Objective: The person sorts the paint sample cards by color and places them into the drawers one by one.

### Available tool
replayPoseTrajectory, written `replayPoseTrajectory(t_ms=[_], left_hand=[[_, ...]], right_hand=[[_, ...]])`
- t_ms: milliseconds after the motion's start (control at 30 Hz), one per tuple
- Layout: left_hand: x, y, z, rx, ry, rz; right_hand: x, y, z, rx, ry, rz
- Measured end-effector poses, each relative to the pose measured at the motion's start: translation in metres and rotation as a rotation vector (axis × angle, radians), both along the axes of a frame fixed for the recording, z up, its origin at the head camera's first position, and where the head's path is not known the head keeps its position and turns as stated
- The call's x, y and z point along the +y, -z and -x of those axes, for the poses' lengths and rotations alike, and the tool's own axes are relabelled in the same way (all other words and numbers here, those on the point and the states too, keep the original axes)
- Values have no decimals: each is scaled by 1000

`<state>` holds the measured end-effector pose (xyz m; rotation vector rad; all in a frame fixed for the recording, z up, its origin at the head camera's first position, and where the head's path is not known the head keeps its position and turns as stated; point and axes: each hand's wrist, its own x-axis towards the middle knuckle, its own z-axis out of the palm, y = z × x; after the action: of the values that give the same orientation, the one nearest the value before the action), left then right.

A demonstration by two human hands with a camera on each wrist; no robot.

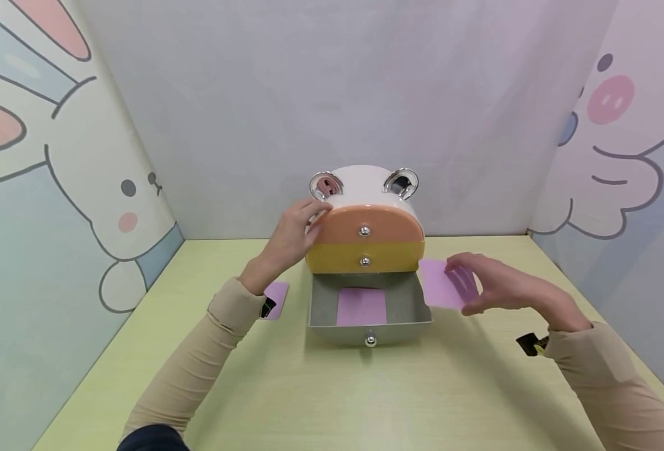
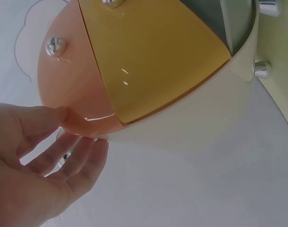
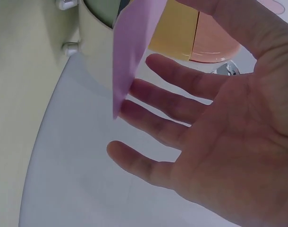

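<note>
A small drawer box (image 1: 363,180) with a white shell and two silver ear-like rings stands at the back of the table. Its orange drawer (image 1: 337,227) and yellow drawer (image 1: 337,255) are closed, while the grey-green bottom drawer (image 1: 402,334) is pulled out with a purple sheet (image 1: 361,307) lying in it. My left hand (image 1: 288,235) holds the box's upper left edge, thumb on the orange front and fingers round the white side. To the right of the open drawer, my right hand (image 1: 501,285) pinches another purple sheet (image 1: 438,287), raised beside the drawer's wall.
On the table (image 1: 366,401), left of the open drawer, lies a further purple piece (image 1: 277,294), partly behind my left wrist. A pale back wall (image 1: 242,125) and side panels with cartoon animals (image 1: 95,188) enclose the table.
</note>
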<state>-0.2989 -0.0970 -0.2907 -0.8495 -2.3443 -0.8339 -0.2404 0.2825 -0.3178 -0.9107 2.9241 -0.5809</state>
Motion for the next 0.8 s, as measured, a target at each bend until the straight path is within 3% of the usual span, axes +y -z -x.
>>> replayPoseTrajectory(t_ms=[800], left_hand=[[0, -2, 0, -1, 0, 0]], right_hand=[[-64, 7, 7, -28, -123, -15]])
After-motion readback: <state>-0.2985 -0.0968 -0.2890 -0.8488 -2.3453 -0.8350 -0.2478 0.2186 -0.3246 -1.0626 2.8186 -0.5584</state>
